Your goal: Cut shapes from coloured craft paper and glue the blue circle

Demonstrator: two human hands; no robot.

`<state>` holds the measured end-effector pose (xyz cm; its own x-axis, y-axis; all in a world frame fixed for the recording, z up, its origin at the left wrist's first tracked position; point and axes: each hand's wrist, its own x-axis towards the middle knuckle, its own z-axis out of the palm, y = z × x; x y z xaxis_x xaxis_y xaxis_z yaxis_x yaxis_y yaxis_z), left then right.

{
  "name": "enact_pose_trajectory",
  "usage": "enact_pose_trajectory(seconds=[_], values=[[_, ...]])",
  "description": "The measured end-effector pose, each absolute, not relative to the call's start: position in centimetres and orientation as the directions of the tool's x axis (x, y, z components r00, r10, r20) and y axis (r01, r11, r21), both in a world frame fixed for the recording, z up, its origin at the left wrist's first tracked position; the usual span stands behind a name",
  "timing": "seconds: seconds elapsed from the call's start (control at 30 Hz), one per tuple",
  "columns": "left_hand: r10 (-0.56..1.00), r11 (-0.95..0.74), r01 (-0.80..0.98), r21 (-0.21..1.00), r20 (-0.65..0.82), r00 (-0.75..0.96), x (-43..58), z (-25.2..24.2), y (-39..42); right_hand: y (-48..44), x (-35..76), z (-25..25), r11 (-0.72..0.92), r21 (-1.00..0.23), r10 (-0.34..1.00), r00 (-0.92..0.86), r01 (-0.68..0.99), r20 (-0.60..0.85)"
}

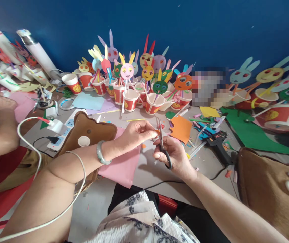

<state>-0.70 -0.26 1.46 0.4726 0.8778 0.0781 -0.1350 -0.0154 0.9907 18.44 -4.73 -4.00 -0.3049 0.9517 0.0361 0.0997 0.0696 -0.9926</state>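
Note:
My left hand [140, 133] pinches a small piece of orange paper [157, 131] between thumb and fingertips. Black-handled scissors [161, 138] are in my right hand [173, 155], fingers around the handles and blades pointing up and away. The blades stand right beside the orange piece; whether they bite into it I cannot tell. Just past the scissors lies a larger sheet of orange paper [181, 129] with a ragged edge. Under my left forearm are a sheet of pink paper [124, 165] and a brown plush pouch [93, 126].
Paper cups [154, 104] holding paper rabbit faces line the wall. A glue gun [216, 145], green paper [256, 131] and another brown pouch [266, 189] lie right. A power strip [69, 126] lies left; its white cable [83, 165] crosses my forearm. Another person's arm [2, 125] is far left.

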Motion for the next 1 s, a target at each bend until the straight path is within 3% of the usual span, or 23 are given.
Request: enact_pose_trajectory(seconds=[0.83, 1.0], values=[[0.917, -0.008, -0.11, 0.994, 0.051, 0.395, -0.7, 1.4, -0.3, -4.8, 18.1, -3.1, 0.022, -0.994, 0.964, -0.266, 0.103, -0.006], [0.917, -0.014, -0.094, 0.995, 0.05, 0.396, -0.7, 1.2, -0.3, -5.0, 17.9, -2.8, 0.03, -0.991, 0.982, -0.186, 0.133, 0.005]])
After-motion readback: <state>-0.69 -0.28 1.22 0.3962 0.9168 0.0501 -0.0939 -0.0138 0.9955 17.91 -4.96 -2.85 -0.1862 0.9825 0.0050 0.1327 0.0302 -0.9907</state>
